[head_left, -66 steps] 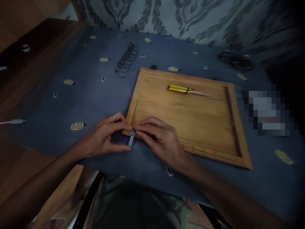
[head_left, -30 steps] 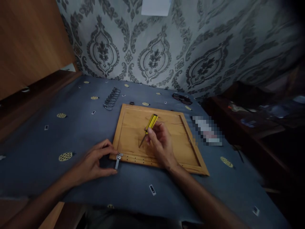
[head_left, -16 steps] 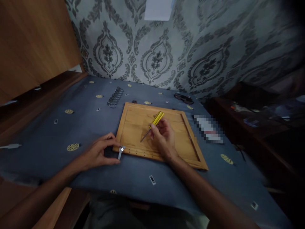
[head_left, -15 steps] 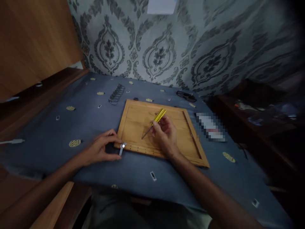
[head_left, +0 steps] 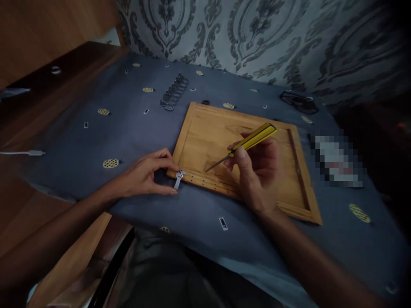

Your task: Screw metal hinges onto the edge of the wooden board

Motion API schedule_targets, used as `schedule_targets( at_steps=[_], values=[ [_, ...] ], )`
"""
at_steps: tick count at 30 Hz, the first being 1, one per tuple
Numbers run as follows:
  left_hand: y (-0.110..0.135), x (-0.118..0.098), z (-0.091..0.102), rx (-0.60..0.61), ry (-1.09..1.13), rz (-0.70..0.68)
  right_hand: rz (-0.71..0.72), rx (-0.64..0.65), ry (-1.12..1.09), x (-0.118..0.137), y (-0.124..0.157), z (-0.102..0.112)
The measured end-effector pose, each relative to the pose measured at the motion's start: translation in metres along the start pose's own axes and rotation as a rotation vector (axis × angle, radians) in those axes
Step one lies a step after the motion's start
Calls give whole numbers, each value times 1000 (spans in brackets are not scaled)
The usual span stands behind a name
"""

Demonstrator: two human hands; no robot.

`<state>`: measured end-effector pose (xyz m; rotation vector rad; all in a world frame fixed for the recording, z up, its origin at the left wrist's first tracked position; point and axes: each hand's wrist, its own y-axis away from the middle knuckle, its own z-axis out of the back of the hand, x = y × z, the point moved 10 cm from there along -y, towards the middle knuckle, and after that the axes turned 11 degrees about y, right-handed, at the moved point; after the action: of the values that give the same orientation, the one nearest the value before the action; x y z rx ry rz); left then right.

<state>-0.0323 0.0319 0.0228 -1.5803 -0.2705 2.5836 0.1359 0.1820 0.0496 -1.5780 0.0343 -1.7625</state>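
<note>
A wooden board (head_left: 205,132) with a raised rim lies on a blue patterned cloth. At its near left corner sits a small metal bracket (head_left: 178,179), pinched between the thumb and fingers of my left hand (head_left: 146,174). My right hand (head_left: 257,171) is closed round a yellow-handled screwdriver (head_left: 248,142), held over the board. Its thin blade points down and left, toward the row of small holes along the board's near edge, a short way right of the bracket.
A row of metal hooks (head_left: 174,92) lies on the cloth behind the board's left side. Dark glasses (head_left: 298,102) rest at the back right by the patterned wall. A white cable (head_left: 24,152) lies at the left. A blurred-out object (head_left: 337,160) sits right of the board.
My right hand left the bracket, picked the screwdriver off the board and brought it toward the near edge. My left hand stayed on the bracket. The camera tilted back down.
</note>
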Motion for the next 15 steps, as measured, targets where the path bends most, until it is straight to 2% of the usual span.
schedule_targets(
  at_steps=[5,9,15],
  values=[
    [2,-7,0,1,-10,-17,-30,-7,-43,23,8,-6],
    [3,-9,-1,14,-50,4,15,29,-112,47,9,-14],
    [3,-10,-1,10,-50,3,20,86,-144,48,11,-23]
  ],
)
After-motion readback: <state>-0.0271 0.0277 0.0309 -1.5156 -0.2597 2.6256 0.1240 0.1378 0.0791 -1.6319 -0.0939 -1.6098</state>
